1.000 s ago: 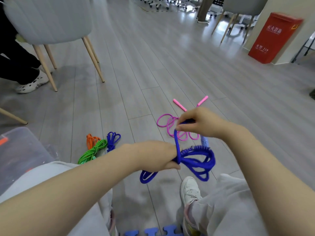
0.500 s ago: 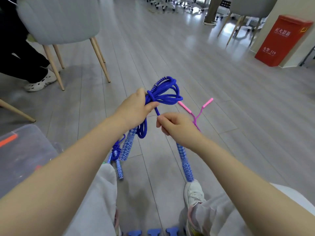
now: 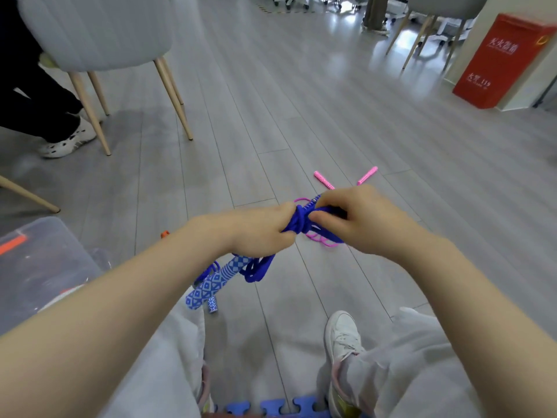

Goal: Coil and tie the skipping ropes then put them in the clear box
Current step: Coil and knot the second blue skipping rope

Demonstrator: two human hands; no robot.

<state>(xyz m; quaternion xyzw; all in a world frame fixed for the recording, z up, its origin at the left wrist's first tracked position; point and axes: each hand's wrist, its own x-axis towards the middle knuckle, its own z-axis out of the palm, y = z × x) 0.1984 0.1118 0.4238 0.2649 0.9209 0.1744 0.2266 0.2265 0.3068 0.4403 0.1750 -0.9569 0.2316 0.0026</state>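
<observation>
Over the floor at lower left I see the clear box [image 3: 45, 267], lid side up, near my knee, probably kept close for dropping ropes in. Left hand [image 3: 262, 230] grips the coiled blue rope [image 3: 297, 221], bunch clamped so loops don't spring apart; patterned handles [image 3: 217, 282] hang below it. Right hand [image 3: 355, 218] pinches a strand just beside the knot, likely cinching the tie. Hands nearly touching. Behind them on the floor lies the pink rope [image 3: 324, 241], loose, handles splayed, not yet coiled. Orange bit [image 3: 164, 234] by left wrist, can't tell what.
</observation>
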